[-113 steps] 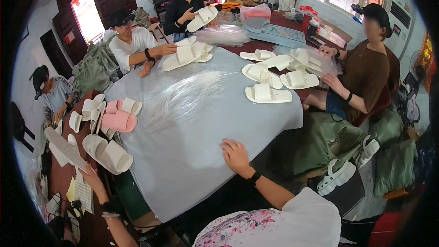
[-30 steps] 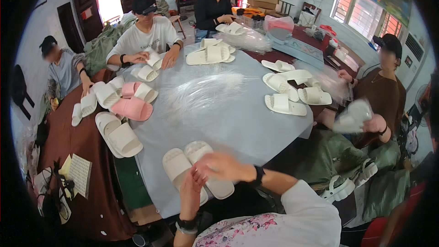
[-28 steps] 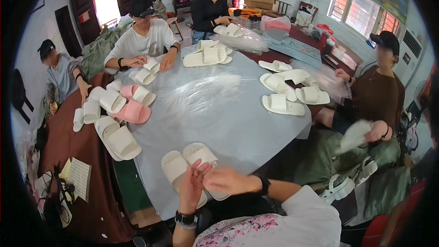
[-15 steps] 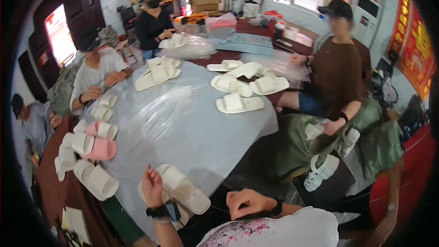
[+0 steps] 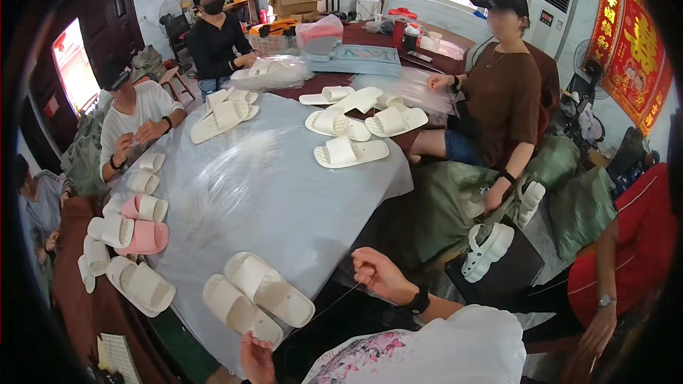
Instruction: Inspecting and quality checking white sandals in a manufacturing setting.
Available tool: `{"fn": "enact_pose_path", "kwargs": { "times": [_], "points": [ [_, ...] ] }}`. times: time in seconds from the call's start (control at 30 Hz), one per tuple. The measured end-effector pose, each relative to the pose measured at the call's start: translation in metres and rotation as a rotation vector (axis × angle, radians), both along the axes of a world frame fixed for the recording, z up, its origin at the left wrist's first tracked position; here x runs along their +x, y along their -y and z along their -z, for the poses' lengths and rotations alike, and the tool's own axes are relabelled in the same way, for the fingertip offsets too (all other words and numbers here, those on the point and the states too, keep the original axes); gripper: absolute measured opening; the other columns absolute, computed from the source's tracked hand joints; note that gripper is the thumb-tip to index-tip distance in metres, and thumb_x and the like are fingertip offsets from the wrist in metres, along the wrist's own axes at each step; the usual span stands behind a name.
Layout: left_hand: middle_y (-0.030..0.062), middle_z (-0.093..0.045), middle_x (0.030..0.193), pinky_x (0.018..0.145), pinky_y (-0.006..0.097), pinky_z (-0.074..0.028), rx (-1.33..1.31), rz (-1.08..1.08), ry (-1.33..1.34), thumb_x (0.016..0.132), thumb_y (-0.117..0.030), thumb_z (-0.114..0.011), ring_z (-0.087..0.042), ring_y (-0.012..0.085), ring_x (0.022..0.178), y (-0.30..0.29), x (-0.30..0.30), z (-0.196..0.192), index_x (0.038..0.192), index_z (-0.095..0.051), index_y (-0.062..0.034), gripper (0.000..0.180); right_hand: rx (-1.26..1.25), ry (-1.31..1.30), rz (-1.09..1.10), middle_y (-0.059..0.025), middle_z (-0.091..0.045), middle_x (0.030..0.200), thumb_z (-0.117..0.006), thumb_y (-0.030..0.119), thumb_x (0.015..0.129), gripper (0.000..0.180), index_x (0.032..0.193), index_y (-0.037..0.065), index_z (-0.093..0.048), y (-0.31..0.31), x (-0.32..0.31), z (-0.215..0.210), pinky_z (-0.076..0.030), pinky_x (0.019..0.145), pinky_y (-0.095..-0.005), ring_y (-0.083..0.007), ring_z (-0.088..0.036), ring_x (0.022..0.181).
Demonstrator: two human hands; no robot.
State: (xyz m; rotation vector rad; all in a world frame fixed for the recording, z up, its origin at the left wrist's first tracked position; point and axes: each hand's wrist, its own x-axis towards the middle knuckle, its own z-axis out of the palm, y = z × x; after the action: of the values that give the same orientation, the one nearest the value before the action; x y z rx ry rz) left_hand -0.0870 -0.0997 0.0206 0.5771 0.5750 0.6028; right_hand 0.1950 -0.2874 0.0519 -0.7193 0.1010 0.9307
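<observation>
At the grey surface's (image 5: 284, 206) near edge, by two white slippers (image 5: 270, 290), pinches a thin strand (image 5: 334, 301) in the right hand (image 5: 383, 274); holds left hand (image 5: 257, 361) near one heel, with unclear grip.

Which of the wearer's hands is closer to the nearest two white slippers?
Left. The left hand is at the near end of the white slippers; whether it touches is unclear. The right hand is apart from them, to their right.

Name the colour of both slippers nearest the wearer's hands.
The slippers are off-white, clearest in the head view.
</observation>
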Motion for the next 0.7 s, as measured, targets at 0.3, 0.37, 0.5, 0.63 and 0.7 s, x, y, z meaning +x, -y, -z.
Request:
{"fn": "enact_pose_path", "kwargs": {
  "times": [0.3,0.37,0.5,0.63,0.7],
  "points": [
    [0.0059,-0.061,0.093,0.087,0.032,-0.041,-0.041,0.739,-0.037,0.092,-0.017,-0.049,-0.055,0.0181,0.100,0.046,0.054,-0.040,0.108,-0.054,-0.0060,0.020,0.081,0.617,1.191,0.0005,-0.044,0.069,-0.048,0.012,0.091,0.004,0.090,0.009,-0.046,0.063,-0.010,-0.086,-0.027,0.040,-0.0174,-0.0046,-0.034,0.048],
    [0.0054,-0.061,0.080,0.066,0.024,-0.048,0.130,0.894,0.009,0.092,-0.010,-0.049,-0.062,0.0138,0.076,0.050,0.072,-0.056,0.097,-0.056,0.0005,0.014,0.064,0.888,1.545,0.0007,-0.042,0.073,-0.047,0.013,0.092,0.006,0.091,0.010,-0.043,0.080,-0.015,-0.102,-0.022,0.037,-0.0155,-0.0034,-0.029,0.046],
    [0.0124,-0.065,0.088,0.082,0.027,-0.046,0.310,1.262,-0.048,0.092,-0.007,-0.048,-0.062,0.0176,0.092,0.050,0.094,-0.079,0.101,-0.058,0.0048,0.018,0.068,1.210,1.765,0.0012,-0.034,0.078,-0.043,0.018,0.094,0.014,0.087,0.008,-0.036,0.096,-0.018,-0.120,-0.020,0.036,-0.0157,-0.0035,-0.023,0.046],
    [0.0122,-0.065,0.086,0.071,0.023,-0.045,0.332,1.054,0.032,0.092,-0.010,-0.050,-0.061,0.0150,0.081,0.044,0.090,-0.078,0.101,-0.057,0.0038,0.019,0.216,1.354,1.863,0.0004,-0.040,0.075,-0.043,0.015,0.093,0.011,0.089,0.005,-0.041,0.082,-0.018,-0.120,-0.025,0.040,-0.0149,-0.0048,-0.030,0.049],
    [0.0120,-0.065,0.086,0.064,0.021,-0.043,0.295,0.934,-0.071,0.091,-0.013,-0.051,-0.059,0.0136,0.075,0.037,0.079,-0.067,0.101,-0.057,0.0028,0.020,-0.059,1.302,1.367,-0.0010,-0.046,0.076,-0.046,0.012,0.092,0.010,0.088,0.004,-0.046,0.054,-0.016,-0.108,-0.032,0.044,-0.0165,-0.0054,-0.038,0.052]
  ]
}}
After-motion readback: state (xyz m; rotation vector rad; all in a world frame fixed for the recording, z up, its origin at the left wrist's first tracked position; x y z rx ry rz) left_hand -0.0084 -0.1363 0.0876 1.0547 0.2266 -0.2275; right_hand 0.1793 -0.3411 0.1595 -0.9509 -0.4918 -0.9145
